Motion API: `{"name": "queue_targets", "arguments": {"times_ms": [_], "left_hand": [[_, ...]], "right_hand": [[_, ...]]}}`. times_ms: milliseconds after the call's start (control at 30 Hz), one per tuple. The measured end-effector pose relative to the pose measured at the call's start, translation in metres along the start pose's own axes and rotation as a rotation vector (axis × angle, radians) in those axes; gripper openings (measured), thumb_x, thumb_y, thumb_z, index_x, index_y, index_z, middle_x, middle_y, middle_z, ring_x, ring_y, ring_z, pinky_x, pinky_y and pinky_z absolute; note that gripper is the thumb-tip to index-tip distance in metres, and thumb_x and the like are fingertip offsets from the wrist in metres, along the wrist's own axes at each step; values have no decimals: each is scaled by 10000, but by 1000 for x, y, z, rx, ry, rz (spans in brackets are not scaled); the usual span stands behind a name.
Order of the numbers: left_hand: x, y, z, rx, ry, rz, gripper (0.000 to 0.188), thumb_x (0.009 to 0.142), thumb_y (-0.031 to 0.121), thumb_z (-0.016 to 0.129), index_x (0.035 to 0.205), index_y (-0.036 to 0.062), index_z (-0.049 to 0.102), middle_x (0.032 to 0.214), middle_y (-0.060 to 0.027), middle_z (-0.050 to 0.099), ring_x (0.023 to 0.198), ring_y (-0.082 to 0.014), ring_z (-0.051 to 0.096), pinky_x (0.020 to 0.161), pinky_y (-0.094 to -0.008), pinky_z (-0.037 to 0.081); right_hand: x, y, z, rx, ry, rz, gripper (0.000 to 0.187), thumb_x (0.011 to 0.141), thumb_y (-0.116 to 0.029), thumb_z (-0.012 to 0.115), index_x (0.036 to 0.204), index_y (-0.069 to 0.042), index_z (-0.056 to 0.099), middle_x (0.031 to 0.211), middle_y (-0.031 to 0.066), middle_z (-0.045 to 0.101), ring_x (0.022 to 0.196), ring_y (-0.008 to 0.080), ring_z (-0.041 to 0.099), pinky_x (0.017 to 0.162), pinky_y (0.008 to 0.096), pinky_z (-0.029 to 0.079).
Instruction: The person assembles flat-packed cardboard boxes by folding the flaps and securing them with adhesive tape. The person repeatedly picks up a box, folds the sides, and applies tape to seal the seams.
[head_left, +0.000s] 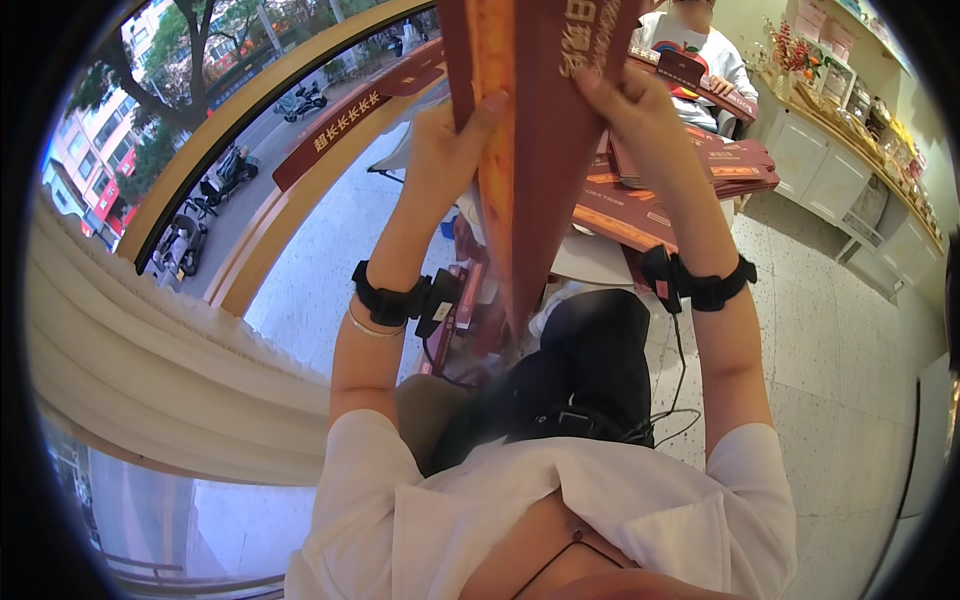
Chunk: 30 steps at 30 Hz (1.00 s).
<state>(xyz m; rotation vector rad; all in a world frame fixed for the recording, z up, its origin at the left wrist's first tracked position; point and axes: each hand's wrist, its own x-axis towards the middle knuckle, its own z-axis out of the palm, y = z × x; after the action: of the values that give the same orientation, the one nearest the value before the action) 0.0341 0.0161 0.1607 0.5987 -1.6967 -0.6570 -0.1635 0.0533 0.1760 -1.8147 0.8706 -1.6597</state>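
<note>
A long maroon cardboard box [545,150] with an orange printed strip and gold lettering stands up in front of me, tapering down toward my lap. Its top runs out of the picture. My left hand [455,135] grips its left side, thumb lying on the orange strip. On the opposite side, my right hand [630,105] holds it, thumb on the maroon face and the other fingers partly hidden behind. A black strap with a small device sits on each of my forearms.
Flat maroon cartons [725,160] lie stacked on a table right of the box. Beyond it, a seated person [712,50] holds another maroon carton. A long carton [335,130] rests along the window ledge. White cabinets [835,165] line the right wall; a cream curtain [150,350] hangs left.
</note>
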Motion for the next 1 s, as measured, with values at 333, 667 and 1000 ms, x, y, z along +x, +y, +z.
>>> {"name": "queue_targets", "arguments": {"times_ms": [333,667,1000], "left_hand": [[-14,-15,-1,47,-147,-222,327,828,317,723,860,-8,698,695,-31,652,609,-71,585,540,-226,439],[-19,-21,-10,11,-73,-117,281,833,249,729,838,-30,701,687,-1,644,602,-43,549,517,-198,407],[-38,-42,-23,228,9,-360,324,859,290,702,814,-29,671,683,17,579,622,-40,477,543,-207,366]], "right_hand": [[6,15,-3,150,104,-29,347,902,-345,629,982,-8,659,835,6,659,730,53,583,645,217,462],[6,44,-6,-45,125,-174,316,905,-302,634,1000,-1,646,834,5,660,712,50,599,616,208,481],[-18,56,17,157,-60,-77,283,943,-164,581,1105,67,600,923,13,664,815,65,585,708,210,494]]}}
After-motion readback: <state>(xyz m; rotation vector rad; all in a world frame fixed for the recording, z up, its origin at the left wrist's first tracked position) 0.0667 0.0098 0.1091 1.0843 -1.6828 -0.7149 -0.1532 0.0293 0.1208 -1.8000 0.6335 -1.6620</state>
